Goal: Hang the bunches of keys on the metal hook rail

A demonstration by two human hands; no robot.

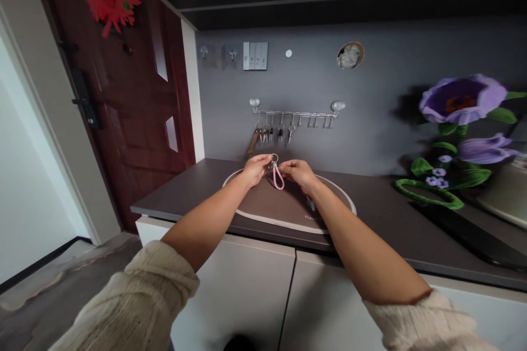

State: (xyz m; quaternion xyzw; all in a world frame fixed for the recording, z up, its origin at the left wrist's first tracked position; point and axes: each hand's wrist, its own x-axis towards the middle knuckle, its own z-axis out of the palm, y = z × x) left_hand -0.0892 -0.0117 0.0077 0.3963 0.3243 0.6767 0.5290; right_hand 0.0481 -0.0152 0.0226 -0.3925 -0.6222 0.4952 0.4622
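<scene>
Knit sleeves (142, 290) lead to left fingers (264, 159) pinching a keyring (274, 162), its pink loop (280, 188) hanging beside curled right fingers (288, 164), grip unclear.

No word readable right now: pale lettering (311, 218) on the mat (267, 205), below the right fingers (290, 164), blurs; marks (252, 59) on the wall switch (264, 55), above the left fingers (264, 159), too tiny!

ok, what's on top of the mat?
Pale lettering and what looks like a key near the right forearm show on the mat. The left hand holds a pink keyring over it. Whatever that forearm covers can't be seen.
</scene>
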